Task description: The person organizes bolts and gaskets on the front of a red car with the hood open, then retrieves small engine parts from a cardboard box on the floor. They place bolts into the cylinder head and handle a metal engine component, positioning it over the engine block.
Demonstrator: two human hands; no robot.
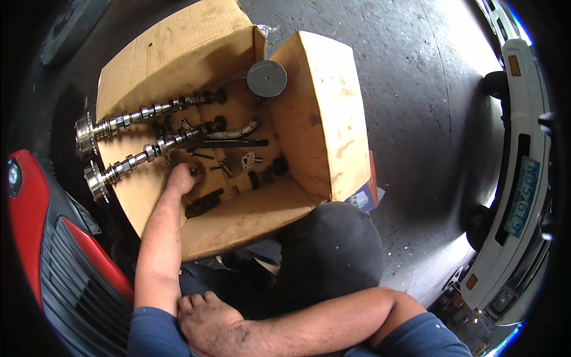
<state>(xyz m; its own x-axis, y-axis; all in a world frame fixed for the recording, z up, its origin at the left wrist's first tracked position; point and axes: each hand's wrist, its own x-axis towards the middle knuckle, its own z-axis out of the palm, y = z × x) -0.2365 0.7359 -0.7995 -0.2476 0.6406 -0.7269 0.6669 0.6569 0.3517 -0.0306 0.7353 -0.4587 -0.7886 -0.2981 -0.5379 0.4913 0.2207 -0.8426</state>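
Left hand (183,178) down inside the cardboard box (342,113), by its left edge toward the near corner, fingers curled among loose metal parts (whether clamped on one, cannot tell), a dark bar (204,203) just nearer the wearer. Two lobed shafts (146,154) slope over the left edge, toothed wheels outside; right hand (211,321) lies across the left arm, fingers bent, palm hidden, so its grip can't be told.

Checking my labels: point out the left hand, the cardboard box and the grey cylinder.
Left hand (183,178), head view: back of the hand.
Cardboard box (302,119), head view: inside of its right wall.
Grey cylinder (266,80), head view: flat round top.
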